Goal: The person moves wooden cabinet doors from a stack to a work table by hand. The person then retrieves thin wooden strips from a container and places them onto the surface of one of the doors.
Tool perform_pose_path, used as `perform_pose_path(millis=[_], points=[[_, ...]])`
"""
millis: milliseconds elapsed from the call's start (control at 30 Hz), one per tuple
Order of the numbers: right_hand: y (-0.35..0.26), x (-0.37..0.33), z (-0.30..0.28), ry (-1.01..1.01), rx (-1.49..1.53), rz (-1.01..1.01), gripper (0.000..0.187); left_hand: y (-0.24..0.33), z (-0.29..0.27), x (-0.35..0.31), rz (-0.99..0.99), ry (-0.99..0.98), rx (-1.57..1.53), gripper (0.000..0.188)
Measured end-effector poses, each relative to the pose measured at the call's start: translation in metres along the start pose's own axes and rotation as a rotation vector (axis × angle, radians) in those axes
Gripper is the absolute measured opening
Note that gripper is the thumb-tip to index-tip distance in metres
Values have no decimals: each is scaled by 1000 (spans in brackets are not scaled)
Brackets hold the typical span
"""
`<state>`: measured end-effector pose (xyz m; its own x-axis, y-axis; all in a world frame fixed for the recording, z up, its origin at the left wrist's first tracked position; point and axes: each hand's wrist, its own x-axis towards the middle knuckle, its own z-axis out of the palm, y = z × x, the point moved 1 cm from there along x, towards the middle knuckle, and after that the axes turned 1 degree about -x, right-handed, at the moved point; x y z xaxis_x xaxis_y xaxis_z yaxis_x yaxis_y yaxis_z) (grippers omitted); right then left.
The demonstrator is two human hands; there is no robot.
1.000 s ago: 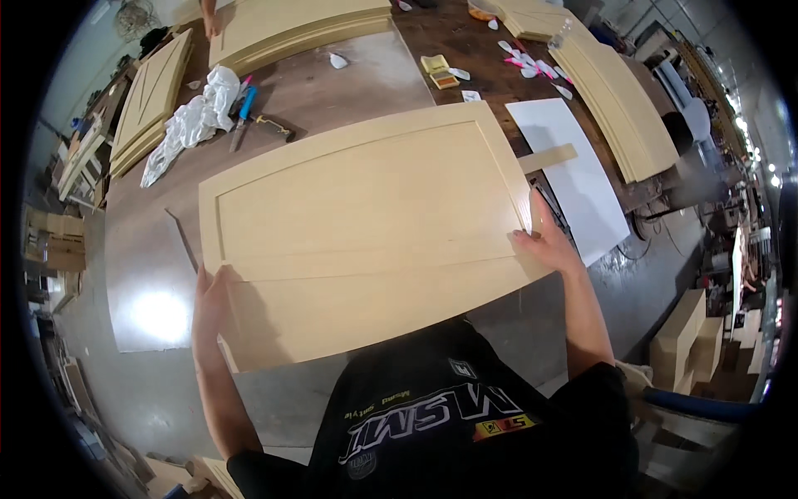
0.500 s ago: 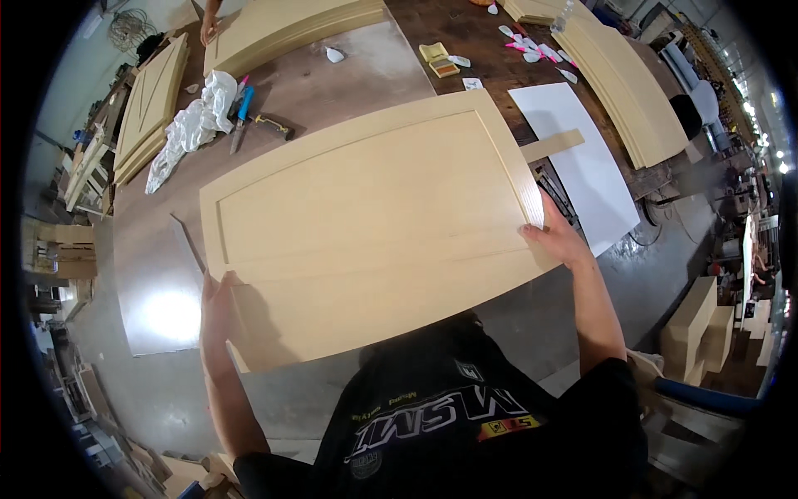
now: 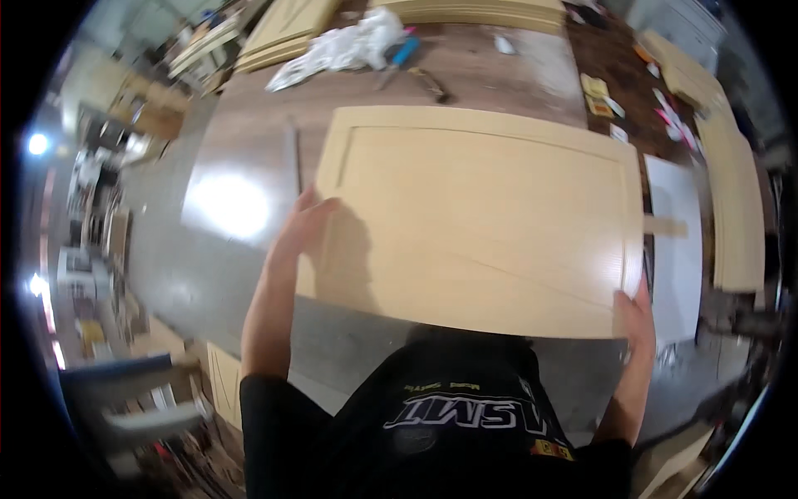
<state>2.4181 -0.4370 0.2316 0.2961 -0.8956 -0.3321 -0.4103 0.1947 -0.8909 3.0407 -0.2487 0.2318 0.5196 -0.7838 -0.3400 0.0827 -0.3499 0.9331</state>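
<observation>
A light wood-coloured cabinet door (image 3: 474, 208) with a recessed panel spans the space before me, its near edge beside my black shirt. My left hand (image 3: 309, 220) grips its left edge, thumb on the face. At the lower right corner my right hand (image 3: 634, 314) holds the other edge the same way. The fingers beneath the door are hidden on both sides. Beyond the far edge a hammer (image 3: 430, 85) and a blue-handled tool (image 3: 402, 55) lie on the brown worktable (image 3: 241, 137), near crumpled white plastic (image 3: 353, 46).
Stacked door panels stand at the far left (image 3: 287, 33), far middle (image 3: 474, 12) and right (image 3: 731, 183). A white board (image 3: 675, 258) lies right of the door. A thin grey strip (image 3: 293, 158) rests by my left hand. Small pink-and-white items (image 3: 672, 121) lie at the far right.
My view has swung to the left, so the table and its contents appear shifted right. The door stays in both hands and now sits more level in the picture.
</observation>
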Motion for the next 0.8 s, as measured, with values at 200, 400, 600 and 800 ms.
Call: perform_pose_path(millis=[200,400,600,800], points=[[-8,-2,13,0,47,-13,72,32,8,-29,-113,70,82,60],[0,3,11,-22,77,-48,71,34,11,-31,-44,122,210,59],[-13,-2,18,24,65,-40,69,28,17,-26,12,125,168,54],[-17,-1,17,11,8,-24,67,14,12,-17,2,173,159,51]])
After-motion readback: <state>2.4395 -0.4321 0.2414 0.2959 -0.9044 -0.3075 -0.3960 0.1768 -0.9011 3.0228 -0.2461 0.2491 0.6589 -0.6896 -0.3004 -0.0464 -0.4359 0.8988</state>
